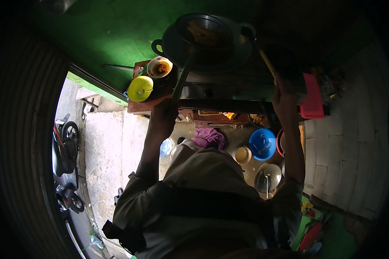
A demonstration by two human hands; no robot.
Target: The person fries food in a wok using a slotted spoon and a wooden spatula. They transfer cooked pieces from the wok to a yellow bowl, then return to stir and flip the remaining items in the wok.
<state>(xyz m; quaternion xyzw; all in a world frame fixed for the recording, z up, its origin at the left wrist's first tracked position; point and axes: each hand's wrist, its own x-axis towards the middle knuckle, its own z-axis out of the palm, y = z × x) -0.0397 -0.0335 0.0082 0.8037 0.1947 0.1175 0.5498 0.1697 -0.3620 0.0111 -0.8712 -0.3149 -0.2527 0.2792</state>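
Note:
My left hand [164,118] is closed around the long handle of a round strainer [184,77]. The strainer is over a large dark wok [171,53], and browned pieces of food [205,34] lie in its bowl. Dim light hides what the wok holds below. In my right hand [282,94] is a spatula [267,63] with a yellowish handle. Its dark head is by the wok's right rim. Under the wok is a stove [194,91], its front edge between my two forearms.
Left of the stove, a patterned bowl [151,68] with reddish-brown food and a yellow-green bowl [136,84] stand on a brown table [137,107]. A pink plastic container [312,97] is at the right. On the floor are a blue basin [256,152], a metal pan [261,181] and purple cloth [210,136].

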